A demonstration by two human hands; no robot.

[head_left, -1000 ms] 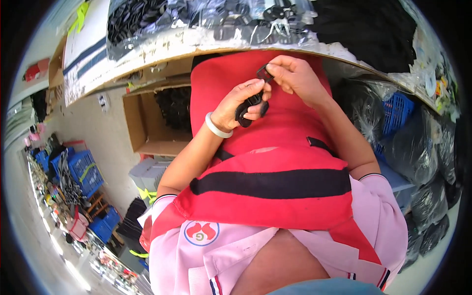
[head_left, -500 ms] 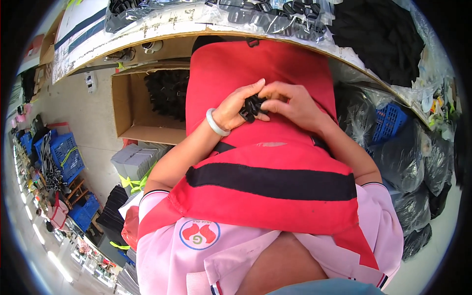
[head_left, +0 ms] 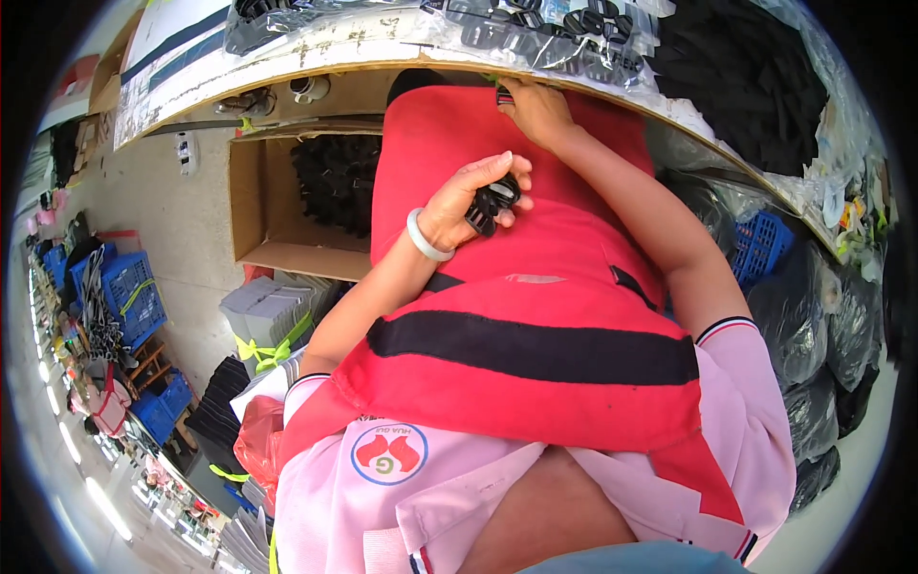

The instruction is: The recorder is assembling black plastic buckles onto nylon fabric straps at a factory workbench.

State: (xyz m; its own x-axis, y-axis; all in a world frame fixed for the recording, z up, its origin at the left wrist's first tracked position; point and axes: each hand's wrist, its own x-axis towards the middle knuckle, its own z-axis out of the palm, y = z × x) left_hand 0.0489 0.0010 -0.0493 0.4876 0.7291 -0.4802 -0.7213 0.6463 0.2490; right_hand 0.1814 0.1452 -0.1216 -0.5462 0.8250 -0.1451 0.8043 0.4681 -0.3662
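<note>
In my left hand [head_left: 470, 199], palm up above the red apron [head_left: 459, 258], lie several black plastic buckles [head_left: 494, 201], with the fingers curled round them. Farther off, my right hand [head_left: 538, 113] reaches to the far end of the apron, just under the worktable's edge. Its thumb and fingers pinch at a small black buckle [head_left: 504, 97] there, partly covered by the fingertips.
The worktable [head_left: 354, 50] curves across the far side, bearing bagged black buckles [head_left: 564, 38] and a dark strap pile [head_left: 736, 86]. Left of my lap stands an open cardboard box [head_left: 306, 256] with black pieces inside. Dark plastic bags [head_left: 798, 306] and a blue basket [head_left: 762, 247] sit right.
My right hand has left the buckles in my left hand and moved away to the single buckle by the table edge. The left hand stays nearly in place, still holding its buckles.
</note>
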